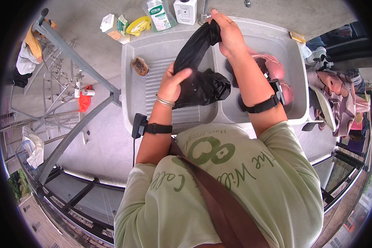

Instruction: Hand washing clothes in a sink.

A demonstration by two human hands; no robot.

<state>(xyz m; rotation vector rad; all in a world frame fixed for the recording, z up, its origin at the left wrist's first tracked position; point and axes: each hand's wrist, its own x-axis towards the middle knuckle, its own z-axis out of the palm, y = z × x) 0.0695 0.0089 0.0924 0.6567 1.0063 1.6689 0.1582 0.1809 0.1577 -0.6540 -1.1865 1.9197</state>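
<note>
A wet-looking black cloth garment (201,86) is stretched between my two hands over the ribbed washboard side of a grey laundry sink (173,119). My right hand (231,35) grips its upper end close to the metal tap (204,15). Lower on the left, my left hand (173,82) holds the cloth with the thumb lying on top. The rest of the garment bunches on the ribs and the divider. In the right basin, partly hidden by my right forearm, lie pink bras (276,68) and dark items.
A scrubbing brush (139,66) lies on the sink's left side. Along the back edge stand a carton (114,28), a yellow soap dish (139,26), a detergent bottle (161,15) and a white bottle (185,12). A grey metal frame (80,62) rises at left; clothes (338,96) hang at right.
</note>
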